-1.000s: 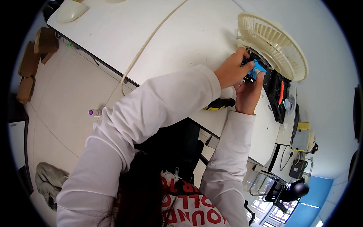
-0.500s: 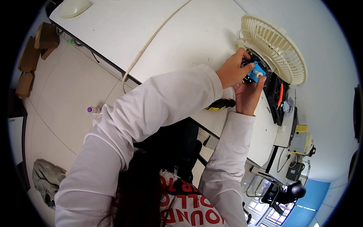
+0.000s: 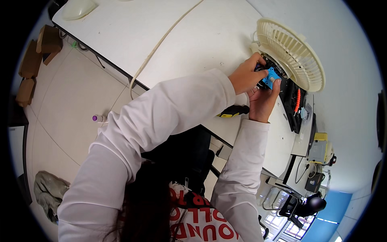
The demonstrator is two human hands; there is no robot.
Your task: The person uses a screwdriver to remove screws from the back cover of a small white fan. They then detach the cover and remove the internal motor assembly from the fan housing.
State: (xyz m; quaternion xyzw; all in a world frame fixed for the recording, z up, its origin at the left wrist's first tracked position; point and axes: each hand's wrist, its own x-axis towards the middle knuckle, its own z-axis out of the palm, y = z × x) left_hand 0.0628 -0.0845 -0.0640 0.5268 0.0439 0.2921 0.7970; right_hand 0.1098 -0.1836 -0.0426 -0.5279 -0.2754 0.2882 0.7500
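Note:
Beside the cream fan cage [image 3: 312,68] I hold a dark motor-like assembly with a blue plastic bracket [image 3: 270,75]. A short pale peg stands out of the bracket. My left hand [image 3: 246,76] grips the assembly from the left, its thumb near the bracket and its fingers bent over the dark upper part. My right hand [image 3: 263,104] is below, with the thumb pressed near the pale peg and the other fingers cupped beneath, partly hidden. Under my left sleeve lies a black-and-yellow handled tool [image 3: 234,111]; its other end is out of sight.
A black tray [image 3: 291,107] with an orange-red tool [image 3: 298,101] lies to the right. A pale cord [image 3: 161,42] crosses the white table [image 3: 193,52]. At far left on the table sits a cream cover [image 3: 79,9]. Farther right stands a yellow-grey case [image 3: 319,148].
Both hands and the blue-bracketed assembly have shifted slightly to the left. The right thumb now covers more of the pale peg.

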